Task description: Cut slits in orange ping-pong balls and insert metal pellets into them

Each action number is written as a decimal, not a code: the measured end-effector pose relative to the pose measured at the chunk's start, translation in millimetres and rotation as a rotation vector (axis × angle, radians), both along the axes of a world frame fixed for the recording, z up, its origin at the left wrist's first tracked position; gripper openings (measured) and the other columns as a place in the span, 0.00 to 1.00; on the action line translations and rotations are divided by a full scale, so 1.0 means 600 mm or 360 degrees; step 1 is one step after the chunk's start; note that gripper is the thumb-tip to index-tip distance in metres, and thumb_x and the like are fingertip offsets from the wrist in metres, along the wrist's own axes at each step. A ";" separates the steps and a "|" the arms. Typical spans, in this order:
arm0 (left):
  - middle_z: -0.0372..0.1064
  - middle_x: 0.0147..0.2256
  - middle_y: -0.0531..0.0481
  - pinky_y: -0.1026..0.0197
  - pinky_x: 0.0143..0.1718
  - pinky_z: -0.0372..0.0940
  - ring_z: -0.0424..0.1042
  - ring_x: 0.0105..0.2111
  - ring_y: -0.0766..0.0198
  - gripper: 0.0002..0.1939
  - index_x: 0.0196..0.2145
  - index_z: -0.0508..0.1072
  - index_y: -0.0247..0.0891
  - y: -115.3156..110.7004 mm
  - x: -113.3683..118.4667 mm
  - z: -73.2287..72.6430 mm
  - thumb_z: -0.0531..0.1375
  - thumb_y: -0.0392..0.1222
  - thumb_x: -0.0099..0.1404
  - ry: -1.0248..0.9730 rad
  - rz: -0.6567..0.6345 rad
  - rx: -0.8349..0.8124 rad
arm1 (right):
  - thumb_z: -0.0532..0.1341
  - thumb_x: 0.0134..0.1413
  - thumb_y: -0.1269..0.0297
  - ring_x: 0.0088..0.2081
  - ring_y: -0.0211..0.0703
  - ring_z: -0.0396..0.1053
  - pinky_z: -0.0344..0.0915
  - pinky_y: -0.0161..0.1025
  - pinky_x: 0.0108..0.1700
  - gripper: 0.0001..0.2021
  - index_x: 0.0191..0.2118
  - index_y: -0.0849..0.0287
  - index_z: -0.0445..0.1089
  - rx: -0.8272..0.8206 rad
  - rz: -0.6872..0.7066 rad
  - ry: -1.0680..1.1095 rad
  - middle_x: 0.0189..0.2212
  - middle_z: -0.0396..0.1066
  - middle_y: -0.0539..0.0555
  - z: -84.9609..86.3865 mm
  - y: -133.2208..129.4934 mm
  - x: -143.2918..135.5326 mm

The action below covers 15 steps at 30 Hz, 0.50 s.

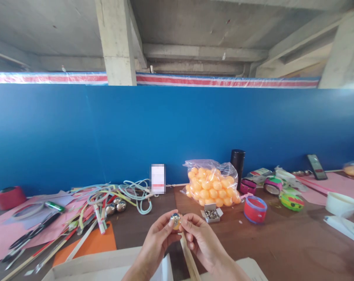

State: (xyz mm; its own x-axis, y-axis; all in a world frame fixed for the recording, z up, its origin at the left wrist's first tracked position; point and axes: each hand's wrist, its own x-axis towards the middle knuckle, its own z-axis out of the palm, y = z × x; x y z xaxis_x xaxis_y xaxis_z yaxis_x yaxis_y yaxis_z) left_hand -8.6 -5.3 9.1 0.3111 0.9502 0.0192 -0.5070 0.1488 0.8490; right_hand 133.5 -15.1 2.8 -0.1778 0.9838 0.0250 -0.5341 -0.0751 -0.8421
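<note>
Between my hands is a small shiny metal ball point(175, 221), silvery with a golden reflection on its lower part. My left hand point(161, 233) is closed around its left side, thumb in front. The thumb and forefinger of my right hand point(199, 234) pinch together at the ball's right edge; whether something tiny is also between them I cannot tell. A pale wooden stick point(190, 259) runs down from beneath the ball toward me. Just beyond my right hand, an open small box point(212, 215) holds several little shiny metal pieces.
Behind stands a clear bag of orange balls point(210, 187) and a black cylinder point(237, 168). Left lie tangled tubes point(136, 191), silver balls point(115, 206), scissors point(30, 236) and orange paper point(86, 242). A white tray point(106, 259) is nearest me; a red tape roll point(254, 209) is right.
</note>
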 end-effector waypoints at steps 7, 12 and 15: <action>0.73 0.35 0.41 0.59 0.35 0.65 0.71 0.31 0.62 0.21 0.45 0.71 0.32 0.003 -0.002 -0.003 0.62 0.42 0.54 -0.0026 0.0001 -0.0005 | 0.66 0.46 0.60 0.15 0.25 0.50 0.44 0.26 0.17 0.12 0.24 0.62 0.66 0.0020 -0.0021 0.0001 0.17 0.61 0.45 0.002 0.002 -0.003; 0.73 0.34 0.41 0.58 0.36 0.64 0.72 0.31 0.62 0.20 0.45 0.71 0.33 0.003 -0.003 -0.003 0.62 0.42 0.54 -0.0046 -0.0033 0.0008 | 0.66 0.47 0.60 0.15 0.25 0.49 0.44 0.26 0.17 0.12 0.24 0.62 0.66 0.0027 -0.0021 0.0000 0.16 0.61 0.44 0.000 0.001 -0.003; 0.73 0.34 0.41 0.58 0.36 0.64 0.72 0.31 0.62 0.21 0.44 0.72 0.33 0.000 -0.001 0.002 0.63 0.43 0.53 -0.0035 0.0004 -0.0010 | 0.66 0.45 0.60 0.14 0.25 0.50 0.44 0.26 0.17 0.12 0.24 0.62 0.65 0.0030 -0.0029 -0.0013 0.16 0.62 0.44 -0.001 0.000 -0.003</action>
State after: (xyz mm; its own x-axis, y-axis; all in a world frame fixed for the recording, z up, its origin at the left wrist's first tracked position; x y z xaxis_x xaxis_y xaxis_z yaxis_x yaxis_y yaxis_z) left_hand -9.0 -5.0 10.1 0.3082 0.9511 0.0201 -0.5258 0.1527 0.8368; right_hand 131.9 -15.1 2.4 -0.1600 0.9862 0.0421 -0.5285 -0.0496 -0.8475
